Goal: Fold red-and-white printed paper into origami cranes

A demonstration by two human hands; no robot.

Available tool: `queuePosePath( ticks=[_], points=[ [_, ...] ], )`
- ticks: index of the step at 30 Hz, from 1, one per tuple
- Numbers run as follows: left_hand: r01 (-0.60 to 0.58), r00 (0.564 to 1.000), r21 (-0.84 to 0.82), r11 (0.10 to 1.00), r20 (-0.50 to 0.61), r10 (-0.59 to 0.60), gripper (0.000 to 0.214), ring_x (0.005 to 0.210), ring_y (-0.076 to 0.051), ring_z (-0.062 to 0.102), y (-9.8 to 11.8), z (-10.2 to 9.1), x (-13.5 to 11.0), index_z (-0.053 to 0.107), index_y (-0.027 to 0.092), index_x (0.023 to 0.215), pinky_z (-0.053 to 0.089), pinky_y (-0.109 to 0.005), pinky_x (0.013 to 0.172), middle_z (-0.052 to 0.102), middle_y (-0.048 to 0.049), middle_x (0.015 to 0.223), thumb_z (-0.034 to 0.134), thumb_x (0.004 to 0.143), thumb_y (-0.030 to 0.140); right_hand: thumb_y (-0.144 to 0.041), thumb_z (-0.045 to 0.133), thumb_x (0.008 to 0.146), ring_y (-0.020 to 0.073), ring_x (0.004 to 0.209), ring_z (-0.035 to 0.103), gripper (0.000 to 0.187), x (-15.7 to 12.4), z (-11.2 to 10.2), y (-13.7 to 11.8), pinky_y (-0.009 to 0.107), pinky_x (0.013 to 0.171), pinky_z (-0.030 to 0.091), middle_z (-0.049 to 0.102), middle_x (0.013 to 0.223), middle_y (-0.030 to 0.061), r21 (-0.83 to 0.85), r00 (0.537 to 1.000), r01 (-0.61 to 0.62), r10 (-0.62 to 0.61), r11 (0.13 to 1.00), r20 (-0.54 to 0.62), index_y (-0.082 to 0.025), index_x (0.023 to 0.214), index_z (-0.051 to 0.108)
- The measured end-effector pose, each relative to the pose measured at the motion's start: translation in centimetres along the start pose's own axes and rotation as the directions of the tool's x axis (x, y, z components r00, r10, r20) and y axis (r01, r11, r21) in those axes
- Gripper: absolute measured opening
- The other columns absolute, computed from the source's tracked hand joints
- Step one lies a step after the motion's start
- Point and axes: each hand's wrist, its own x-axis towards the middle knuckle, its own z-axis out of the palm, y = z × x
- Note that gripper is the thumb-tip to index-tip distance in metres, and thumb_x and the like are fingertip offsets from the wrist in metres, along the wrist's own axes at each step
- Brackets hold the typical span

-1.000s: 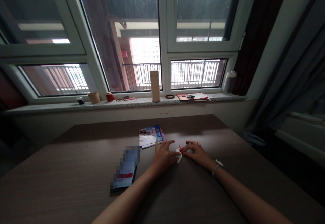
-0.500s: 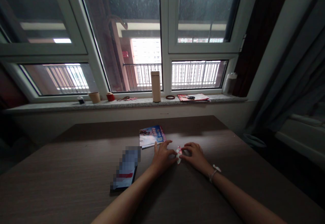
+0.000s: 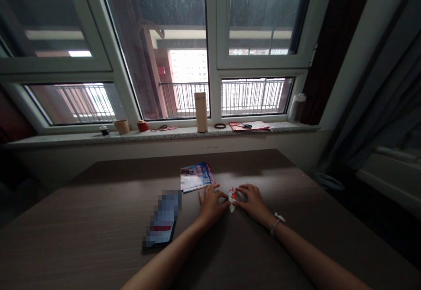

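While both hands lean in over the brown, wood-grained table [image 3: 98, 206], a small folded paper [image 3: 232, 196] lies between them, its white and red faces creased into a narrow shape that tapers to a pale point toward six o'clock. Taking that paper as the dial's centre, a glossy, flat booklet [image 3: 195, 177] printed in blue and pink rests at ten o'clock, and a slim, dark-edged phone [image 3: 162, 220] (its screen mostly blurred into blocks) lies between eight and nine. At eleven, well apart on the speckled stone sill [image 3: 184, 135], stands a smooth beige cylindrical flask [image 3: 201, 112].

The left hand [image 3: 212, 202] comes in from nine o'clock, palm down, its thumb and forefinger pinched on the paper's near edge, the other fingers loosely curved and spread. From three o'clock the right hand [image 3: 251, 199] arches over, knuckles raised, a thin pale bracelet [image 3: 276, 224] around its wrist; thumb and forefinger sit slightly apart at the paper's opposite edge, and whether they grip it cannot be told.
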Motion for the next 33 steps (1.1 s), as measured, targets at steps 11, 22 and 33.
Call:
queuePosePath(
  ticks=[11,22,33],
  points=[
    [0.031,0.997,-0.020,0.999,-0.068,-0.032,0.019,0.129,-0.030,0.040,-0.3,0.6,0.2,0.072,0.031,0.092,0.012,-0.060,0.110,0.053,-0.0038,0.133,0.069,0.076,0.039,-0.036,0.066,0.075,0.0244,0.102,0.060,0.034,-0.2,-0.8,-1.1,0.044,0.103,0.030,0.072,0.092,0.0020,0.268,0.996,0.032,-0.053,0.963,0.071,-0.024,0.106,0.064],
    [0.003,0.995,-0.112,0.994,-0.097,-0.014,0.010,0.129,-0.031,0.040,0.2,0.2,0.2,0.074,0.032,0.083,0.011,-0.063,0.109,0.050,-0.0014,0.137,0.068,0.079,0.039,-0.041,0.066,0.074,0.0265,0.119,0.049,0.023,0.4,-0.2,0.0,0.038,0.104,0.033,0.068,0.106,0.0060,0.272,1.000,-0.004,-0.004,0.962,0.030,-0.023,0.086,0.074],
    [-0.020,0.995,-0.167,0.986,-0.101,0.003,0.005,0.126,-0.030,0.041,0.8,0.3,0.2,0.075,0.029,0.078,0.015,-0.060,0.109,0.045,-0.0026,0.139,0.071,0.076,0.031,-0.033,0.067,0.074,0.0248,0.110,0.049,0.011,0.5,0.3,-0.5,0.037,0.101,0.036,0.058,0.094,0.0050,0.265,0.997,-0.006,0.026,0.964,-0.072,-0.024,0.072,0.074]
  ],
)
